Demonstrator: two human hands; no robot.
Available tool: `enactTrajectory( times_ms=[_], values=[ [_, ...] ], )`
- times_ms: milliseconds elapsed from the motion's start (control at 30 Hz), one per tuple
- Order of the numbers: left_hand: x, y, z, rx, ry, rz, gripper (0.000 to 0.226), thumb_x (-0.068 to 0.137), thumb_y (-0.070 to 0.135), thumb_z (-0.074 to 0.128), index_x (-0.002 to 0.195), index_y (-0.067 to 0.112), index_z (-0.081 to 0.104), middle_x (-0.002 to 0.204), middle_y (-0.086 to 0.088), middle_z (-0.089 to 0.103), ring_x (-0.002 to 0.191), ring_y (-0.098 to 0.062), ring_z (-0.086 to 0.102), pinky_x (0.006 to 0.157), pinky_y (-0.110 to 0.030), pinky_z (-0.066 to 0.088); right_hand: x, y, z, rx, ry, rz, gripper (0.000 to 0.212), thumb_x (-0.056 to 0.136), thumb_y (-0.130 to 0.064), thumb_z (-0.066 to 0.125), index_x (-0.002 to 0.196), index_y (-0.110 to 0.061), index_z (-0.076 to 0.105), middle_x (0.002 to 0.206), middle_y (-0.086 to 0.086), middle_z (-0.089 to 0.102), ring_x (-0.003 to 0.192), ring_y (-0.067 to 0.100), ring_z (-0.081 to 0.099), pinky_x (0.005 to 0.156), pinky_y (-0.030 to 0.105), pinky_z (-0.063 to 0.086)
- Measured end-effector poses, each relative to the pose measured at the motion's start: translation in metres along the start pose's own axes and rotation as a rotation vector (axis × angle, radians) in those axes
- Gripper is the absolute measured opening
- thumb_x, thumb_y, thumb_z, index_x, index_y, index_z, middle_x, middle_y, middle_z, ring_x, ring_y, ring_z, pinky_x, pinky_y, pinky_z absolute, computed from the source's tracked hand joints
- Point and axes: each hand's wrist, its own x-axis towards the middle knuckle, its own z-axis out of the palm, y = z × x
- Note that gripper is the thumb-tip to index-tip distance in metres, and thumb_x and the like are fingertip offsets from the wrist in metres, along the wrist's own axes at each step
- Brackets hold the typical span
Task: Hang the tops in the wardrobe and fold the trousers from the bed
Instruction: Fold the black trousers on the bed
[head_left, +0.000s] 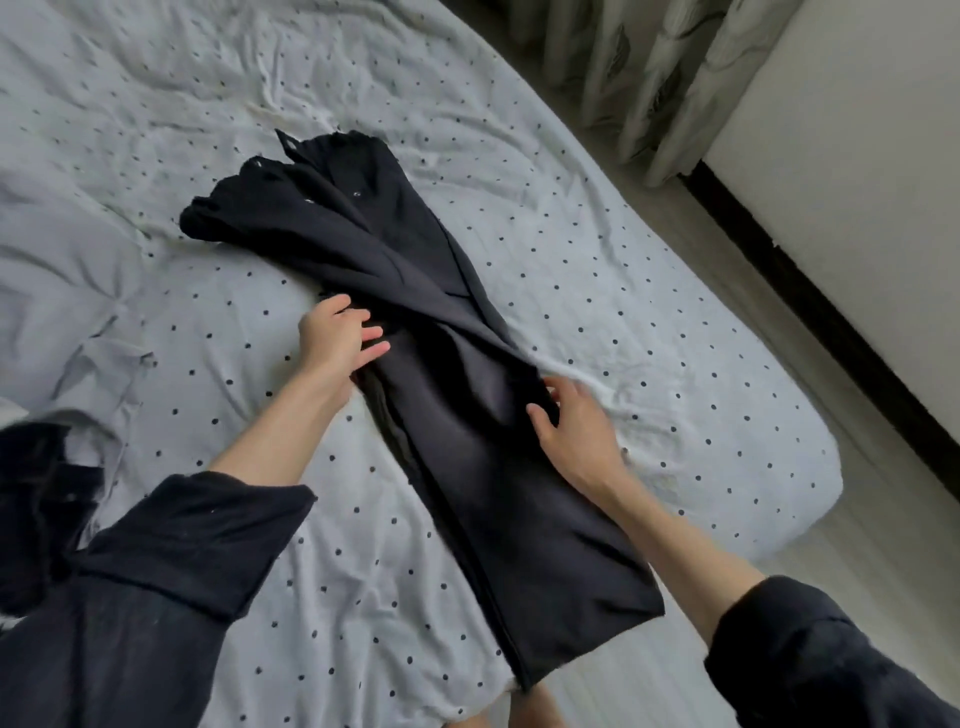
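1. Head view, far left: a dark garment (36, 499) lies bunched at the bed's edge, untouched; what kind it is cannot be told.
2. Your left hand (340, 332) rests on the left edge of the black trousers (467, 415), fingers straight and relaxed, gripping nothing.
3. The trousers lie lengthwise on the dotted sheet (597, 291), waist far, hems near; the legs overlap unevenly mid-length.
4. Your right hand (571, 431) touches the right edge, fingers extended, not pinching.
5. Judgement: align both seams and smooth outward before folding, or the twist will set a crease.
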Motion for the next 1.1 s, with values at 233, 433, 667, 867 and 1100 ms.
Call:
enactTrajectory(
  times_ms=[233,433,667,867,1100],
  values=[
    [0.078,0.055,-0.043,-0.171,0.033,-0.19,0.036,0.098,0.01,0.042,0.133,0.003,0.041,0.129,-0.016,0.05,0.093,-0.021,0.057,0.071,-0.035,0.052,0.085,-0.111,0.009,-0.068,-0.047,-0.291,0.044,0.095,-0.034,0.05,0.137,-0.019,0.046,0.128,0.004,0.051,0.117,0.022,0.048,0.098,0.035,0.039],
    [0.115,0.086,-0.049,-0.387,0.023,-0.349,0.031,0.092,0.014,0.056,0.123,0.011,0.05,0.11,-0.005,0.057,0.097,-0.02,0.057,0.081,-0.035,0.048,0.137,-0.154,0.009,0.132,-0.261,-0.258,0.032,0.097,-0.038,0.041,0.108,-0.023,0.066,0.089,-0.009,0.067,0.084,0.007,0.058,0.084,0.027,0.045],
    [0.134,0.123,-0.074,-0.16,0.3,-0.051,0.016,0.08,0.004,0.067,0.075,0.015,0.056,0.083,-0.002,0.064,0.076,-0.017,0.061,0.07,-0.027,0.049,0.196,-0.196,0.023,-0.029,-0.39,-0.583,0.039,0.098,-0.024,0.045,0.136,-0.017,0.05,0.144,0.001,0.045,0.132,0.016,0.04,0.105,0.022,0.027],
    [0.151,0.145,-0.071,-0.387,0.197,-0.234,0.008,0.089,0.005,0.056,0.088,0.012,0.058,0.088,-0.001,0.063,0.076,-0.012,0.06,0.061,-0.025,0.051,0.23,-0.214,0.059,-0.284,-0.693,-0.642,0.052,0.102,-0.032,0.03,0.15,-0.02,0.016,0.158,0.003,0.014,0.146,0.017,0.006,0.117,0.036,-0.002],
    [0.157,0.142,-0.078,-0.19,0.454,-0.163,0.021,0.081,-0.005,0.055,0.069,0.012,0.053,0.07,-0.003,0.055,0.059,-0.013,0.052,0.047,-0.021,0.047,0.242,-0.21,0.047,0.081,-0.727,-0.551,0.04,0.102,-0.027,0.036,0.14,-0.018,0.044,0.152,-0.002,0.031,0.143,0.012,0.021,0.115,0.027,0.008]
  ],
)
